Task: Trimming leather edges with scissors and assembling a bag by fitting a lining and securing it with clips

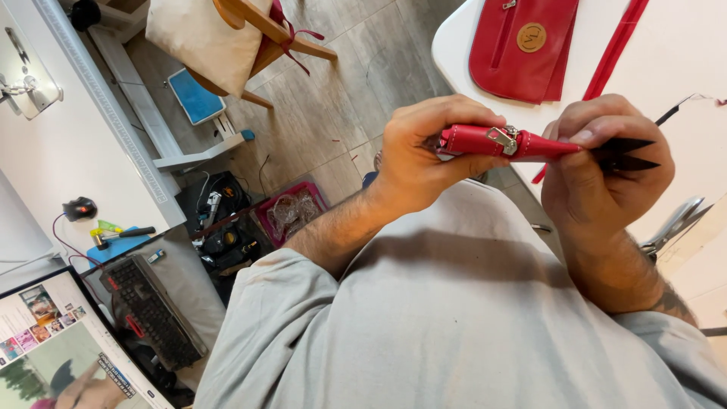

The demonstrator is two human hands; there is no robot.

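My left hand (420, 155) grips a narrow red leather strap piece (492, 142) with a small metal buckle clasp on it, held up in front of my grey shirt. My right hand (598, 170) pinches the strap's other end and also holds small black thread snips (625, 154), whose two pointed blades stick out to the right. Both hands are close together, level with each other.
A white table (681, 60) at upper right carries a red leather pouch (522, 45) and a red strip (617, 49). Below left are a black keyboard (151, 310), a monitor (60, 348), a mouse (79, 207), a wooden chair (265, 38) and floor clutter.
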